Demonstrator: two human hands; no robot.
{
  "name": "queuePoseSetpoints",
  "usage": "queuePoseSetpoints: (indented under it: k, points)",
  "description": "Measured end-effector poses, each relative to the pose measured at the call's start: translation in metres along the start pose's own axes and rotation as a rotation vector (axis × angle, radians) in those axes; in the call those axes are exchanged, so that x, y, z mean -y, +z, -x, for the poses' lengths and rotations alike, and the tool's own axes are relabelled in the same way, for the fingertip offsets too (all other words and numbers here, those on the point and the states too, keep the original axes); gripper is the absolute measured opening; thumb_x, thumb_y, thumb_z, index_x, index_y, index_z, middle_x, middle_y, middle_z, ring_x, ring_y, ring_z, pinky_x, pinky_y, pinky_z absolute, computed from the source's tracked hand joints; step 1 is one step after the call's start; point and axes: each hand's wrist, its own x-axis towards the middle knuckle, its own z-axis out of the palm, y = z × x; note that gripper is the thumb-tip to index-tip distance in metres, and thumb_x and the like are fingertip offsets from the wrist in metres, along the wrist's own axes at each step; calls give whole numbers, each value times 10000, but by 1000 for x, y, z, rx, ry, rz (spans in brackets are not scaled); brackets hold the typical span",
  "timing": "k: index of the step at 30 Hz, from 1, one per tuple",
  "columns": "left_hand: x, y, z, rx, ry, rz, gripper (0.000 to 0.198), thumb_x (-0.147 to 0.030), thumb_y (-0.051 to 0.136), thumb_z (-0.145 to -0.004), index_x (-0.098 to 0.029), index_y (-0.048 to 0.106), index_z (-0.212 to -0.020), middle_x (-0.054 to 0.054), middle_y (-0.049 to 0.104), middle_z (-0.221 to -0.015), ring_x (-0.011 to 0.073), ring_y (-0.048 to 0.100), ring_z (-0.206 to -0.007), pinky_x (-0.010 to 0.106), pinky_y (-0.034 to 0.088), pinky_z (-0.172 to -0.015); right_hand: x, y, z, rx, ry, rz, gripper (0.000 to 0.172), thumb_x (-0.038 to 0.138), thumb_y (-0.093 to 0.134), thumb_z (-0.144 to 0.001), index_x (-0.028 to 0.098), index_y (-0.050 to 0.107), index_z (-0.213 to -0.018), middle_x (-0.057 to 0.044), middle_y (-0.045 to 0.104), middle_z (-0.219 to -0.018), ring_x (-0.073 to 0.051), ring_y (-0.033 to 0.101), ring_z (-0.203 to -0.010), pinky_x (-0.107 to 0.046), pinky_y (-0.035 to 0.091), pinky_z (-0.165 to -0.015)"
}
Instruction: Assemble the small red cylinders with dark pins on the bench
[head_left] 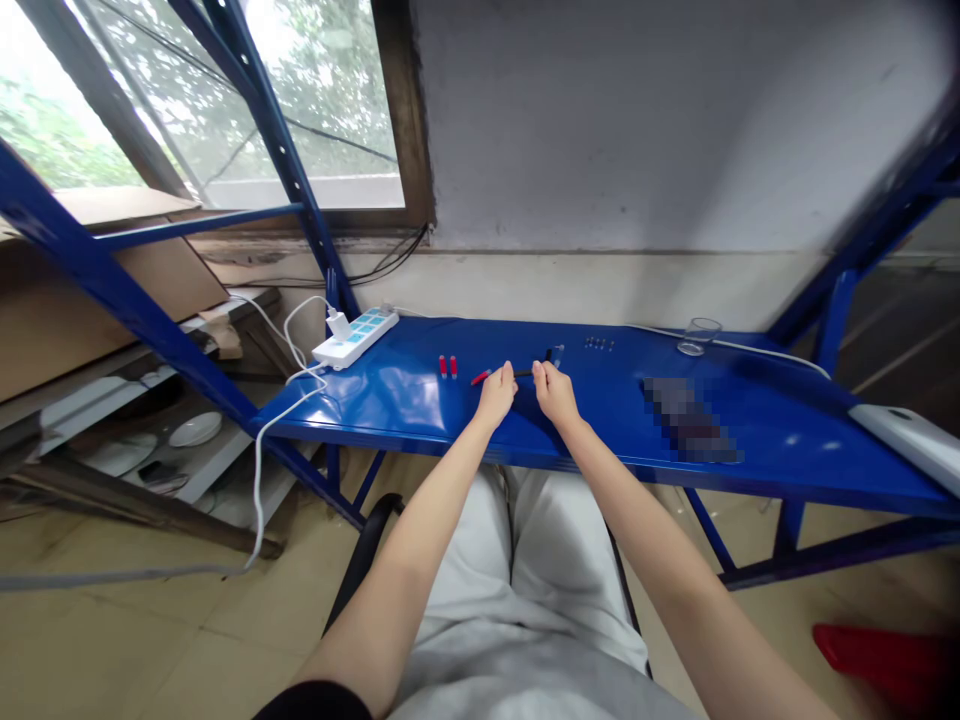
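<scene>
A thin black rod (523,373) spans the gap between my two hands, above the blue tabletop. My left hand (496,396) is closed around its left part. On the rod's right part, my right hand (555,393) is closed too, with the thumb on top. A red tube-like piece (481,377) sticks out past my left fingers; whether it joins the rod is hidden. Two short red cylinders (448,366) stand side by side left of my hands. Just behind my right hand lies a small black and clear piece (556,354), too small to name.
A white power strip (356,338) with a plugged-in cable sits on the blue table (390,395) at left. Several tiny metal bits (599,344) lie behind my right hand. Farther right are a clear glass (699,337), a blurred-out flat item (690,420) and a white object (911,445).
</scene>
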Motion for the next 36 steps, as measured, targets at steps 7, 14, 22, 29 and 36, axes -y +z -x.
queuePoseSetpoints:
  k: [7,14,22,29,36]
  points:
    - [-1,-2,-1,21,-36,72,485,-563,318,-837,-173,396,-558,-31,401,-456,65,381,-397,204,304,-424,-1,0,-1,20,4,-3,394,462,232,-911,224,387,-638,-8,472,-537,-136,465,-492,-250,308,-518]
    - [1,-2,-5,76,-76,187,476,-571,313,-840,-181,333,-566,-56,345,-432,40,309,-313,193,226,-347,-1,2,-3,21,-18,31,392,454,221,-914,222,400,-653,-14,481,-548,-138,461,-488,-255,305,-518]
    - [2,-1,-1,141,66,152,348,-500,355,-856,-175,440,-764,-42,510,-605,35,420,-343,176,307,-362,-7,-1,-3,-35,31,49,373,437,219,-917,221,412,-681,-20,501,-570,-148,485,-519,-255,315,-528]
    - [0,0,4,136,117,45,297,-448,339,-874,-185,419,-760,-61,482,-609,23,413,-356,164,321,-389,-8,-3,-2,-49,28,68,370,428,225,-918,223,401,-665,-7,479,-554,-140,463,-503,-253,307,-525]
    - [-3,1,3,122,32,95,389,-498,308,-868,-178,378,-657,-61,442,-555,28,389,-349,178,314,-386,-6,-2,0,-44,17,61,374,427,232,-917,220,398,-654,-11,485,-560,-138,470,-514,-252,307,-532]
